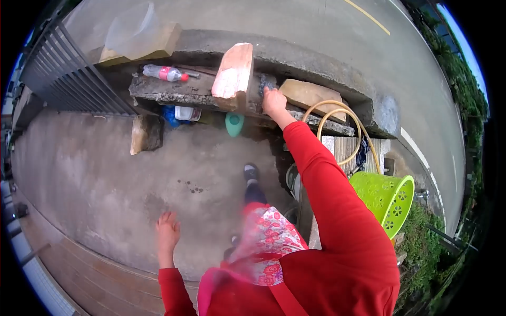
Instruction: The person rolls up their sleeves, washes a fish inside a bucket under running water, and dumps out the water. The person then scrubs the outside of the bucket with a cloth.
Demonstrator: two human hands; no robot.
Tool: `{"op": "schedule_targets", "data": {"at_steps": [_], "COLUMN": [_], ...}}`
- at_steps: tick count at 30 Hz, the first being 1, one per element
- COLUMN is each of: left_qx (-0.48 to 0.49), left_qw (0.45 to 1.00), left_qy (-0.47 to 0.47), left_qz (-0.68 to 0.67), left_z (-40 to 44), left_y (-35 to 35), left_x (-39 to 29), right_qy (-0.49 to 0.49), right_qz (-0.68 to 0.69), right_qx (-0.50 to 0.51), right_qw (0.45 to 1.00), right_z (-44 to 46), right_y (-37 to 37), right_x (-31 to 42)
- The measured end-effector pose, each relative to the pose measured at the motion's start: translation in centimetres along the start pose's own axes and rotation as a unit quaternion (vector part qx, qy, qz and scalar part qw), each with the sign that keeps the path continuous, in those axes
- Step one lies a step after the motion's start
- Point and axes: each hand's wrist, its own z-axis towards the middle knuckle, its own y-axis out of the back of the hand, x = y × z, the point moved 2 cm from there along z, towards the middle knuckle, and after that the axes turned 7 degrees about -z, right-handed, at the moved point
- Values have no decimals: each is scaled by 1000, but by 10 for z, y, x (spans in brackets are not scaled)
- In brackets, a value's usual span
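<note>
My right hand [274,102] reaches out to the concrete ledge [197,95], its fingers closed at a small dark grey, mottled patch [268,81]. I cannot make out what that patch is. Just left of this hand a pale wooden block [233,71] stands on the ledge, and to its right lies a flat tan stone slab [305,95]. Low on the left, my left hand [167,230] hangs over the concrete ground with its fingers loosely bent and apart, holding nothing.
A plastic bottle [163,72] with a red cap lies on the ledge. Below are a green oval object [234,124] and a white tub [187,114]. A yellow hose [345,110] loops at right, above a lime-green basket [377,197]. A metal gate [74,79] stands at left.
</note>
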Motion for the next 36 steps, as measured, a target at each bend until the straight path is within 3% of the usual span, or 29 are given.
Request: {"op": "schedule_targets", "data": {"at_steps": [2, 4, 5, 7, 9, 11, 16, 18, 19, 21, 22, 25, 26, 28, 29, 31, 33, 36], "left_qx": [8, 20, 29, 57, 70, 75, 96, 106, 100, 91, 103, 136, 143, 155, 158, 162, 161, 207], "left_qw": [999, 998, 998, 996, 994, 991, 979, 977, 974, 968, 967, 961, 958, 961, 964, 968, 973, 974], "left_qy": [30, 40, 35, -6, -51, -100, -179, -185, -200, -230, -230, -239, -248, -225, -196, -158, -142, -81], "left_qz": [-24, -44, -54, -65, -69, -48, -34, -27, -33, -49, -41, -21, -18, -48, -82, -105, -84, 42], "left_z": [-3, -1, 3, 18, 32, 50, 92, 100, 103, 108, 110, 119, 119, 115, 112, 106, 102, 90], "left_y": [-3, -2, -1, -6, -11, -14, 4, 21, 22, 21, 18, 8, 6, 6, 7, 6, 0, -1], "left_x": [6, 7, 4, 0, 5, 0, -41, -70, -76, -86, -90, -104, -108, -109, -107, -93, -62, -43], "right_qy": [-21, -13, -49, -70, -161, -280, -281, -286, -234, -179, -186, -180, -198, -256, -280, -306, -360, -514], "right_qz": [-61, -143, -79, -77, 76, 217, 511, 730, 845, 907, 881, 877, 822, 578, 448, 282, 274, 120], "right_qx": [71, 67, 64, 47, 11, -24, -110, -64, -57, -59, -68, -62, -57, -110, -170, -336, -394, -311], "right_qw": [995, 987, 994, 993, 984, 935, 805, 617, 477, 377, 430, 441, 531, 767, 832, 845, 800, 791], "right_z": [29, 38, 40, 38, 36, 31, -6, -34, -47, -63, -68, -56, -50, -52, -57, -75, -112, -178], "right_y": [-30, -44, -46, -46, -37, -14, -12, -6, -6, -7, -4, -28, -31, 3, 15, -1, 8, -25], "right_x": [0, 8, 10, 6, 2, 5, -8, -19, -27, -37, -41, -46, -47, -64, -81, -144, -212, -328]}}
